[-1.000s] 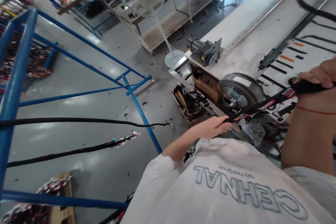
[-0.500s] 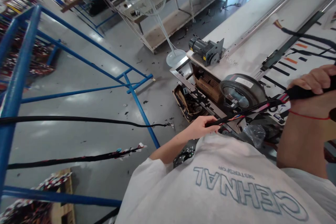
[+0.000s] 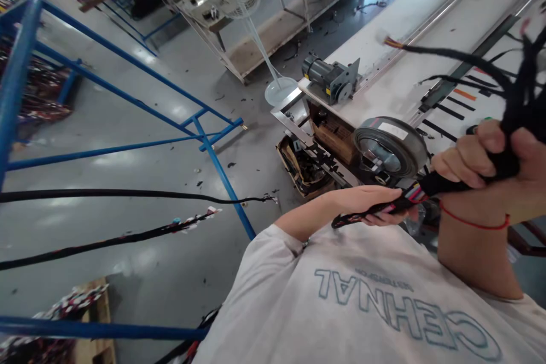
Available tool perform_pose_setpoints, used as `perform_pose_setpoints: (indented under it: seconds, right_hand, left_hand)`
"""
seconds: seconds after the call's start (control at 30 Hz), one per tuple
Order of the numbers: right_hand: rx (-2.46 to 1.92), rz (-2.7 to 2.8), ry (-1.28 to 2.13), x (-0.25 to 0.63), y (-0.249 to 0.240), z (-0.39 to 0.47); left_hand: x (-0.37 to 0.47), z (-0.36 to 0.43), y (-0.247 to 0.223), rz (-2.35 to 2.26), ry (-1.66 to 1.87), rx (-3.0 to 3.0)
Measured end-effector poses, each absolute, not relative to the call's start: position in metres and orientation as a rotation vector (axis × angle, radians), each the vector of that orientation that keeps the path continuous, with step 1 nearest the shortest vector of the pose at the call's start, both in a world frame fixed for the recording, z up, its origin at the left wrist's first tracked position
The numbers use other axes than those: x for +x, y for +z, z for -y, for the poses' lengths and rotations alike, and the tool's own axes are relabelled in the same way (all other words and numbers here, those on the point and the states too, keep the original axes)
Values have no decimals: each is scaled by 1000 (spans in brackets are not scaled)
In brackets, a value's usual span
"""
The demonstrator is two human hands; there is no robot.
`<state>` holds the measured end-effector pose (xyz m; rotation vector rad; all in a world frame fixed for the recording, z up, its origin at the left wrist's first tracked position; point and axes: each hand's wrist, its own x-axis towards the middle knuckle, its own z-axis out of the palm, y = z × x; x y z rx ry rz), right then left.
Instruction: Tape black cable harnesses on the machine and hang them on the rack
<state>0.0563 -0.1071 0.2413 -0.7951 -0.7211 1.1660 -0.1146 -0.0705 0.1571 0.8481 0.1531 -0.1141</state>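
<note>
A black-taped wire harness [image 3: 441, 183] runs slantwise in front of my chest, with coloured wires bare along a short stretch. My right hand [image 3: 464, 162] is wrapped round its thick taped part, close to where several branches [image 3: 522, 88] spread out. One thinner branch [image 3: 452, 52] reaches left over the table and ends in a pale connector. Closer to my body, my left hand [image 3: 367, 200] holds the harness's narrower part, its fingers curled beneath it. The narrow end hangs just past this hand, against my shirt.
A reel of dark tape [image 3: 390, 148], a motor [image 3: 328, 77] and a wooden box [image 3: 335, 139] are at the white conveyor table [image 3: 384, 88]. To the left stands a blue metal frame [image 3: 222, 173] with two cables [image 3: 140, 193] stretched across. A fan [image 3: 260, 40] stands behind.
My left hand has moved right along the harness, nearer my right hand. My right hand has come left and slightly down, bringing the branches further into view.
</note>
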Motion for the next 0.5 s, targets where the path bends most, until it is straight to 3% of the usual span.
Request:
perform_pose_setpoints:
  seconds: [0.2,0.5]
  right_hand:
    - [-810,989,1272,37,270,132]
    - [-695,1004,1171,36,253,119]
  left_hand:
    - [-117,98,188,-252,47,1027]
    - [-121,83,185,-252,26,1379]
